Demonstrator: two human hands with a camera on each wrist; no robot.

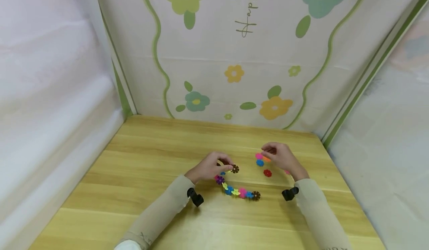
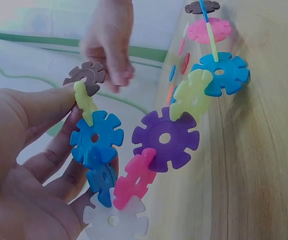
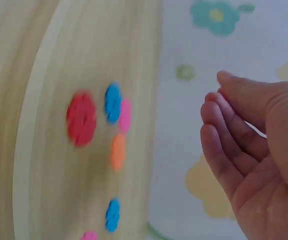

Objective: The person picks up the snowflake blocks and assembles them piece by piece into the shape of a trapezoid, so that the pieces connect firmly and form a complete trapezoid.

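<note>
A curved chain of slotted plastic snowflake discs (image 1: 236,192) in brown, blue, pink, yellow, purple and white runs over the table. Near one end, my left hand (image 1: 212,165) grips it, with the thumb against a yellow disc (image 2: 85,102) beside the brown end disc (image 2: 94,74). The held part is raised, and a purple disc (image 2: 146,135) hangs along the loop. My right hand (image 1: 283,156) hovers above loose discs at the right, its fingers loosely curled with nothing between them. Below it lie a red disc (image 3: 81,120), a blue disc (image 3: 112,102), a pink disc (image 3: 125,116) and an orange disc (image 3: 117,152).
Another loose blue disc (image 3: 112,215) and a pink one (image 3: 88,235) lie on the wooden table (image 1: 134,160). A flower-printed cloth (image 1: 214,56) stands behind the table, and white fabric walls (image 1: 50,112) rise at both sides.
</note>
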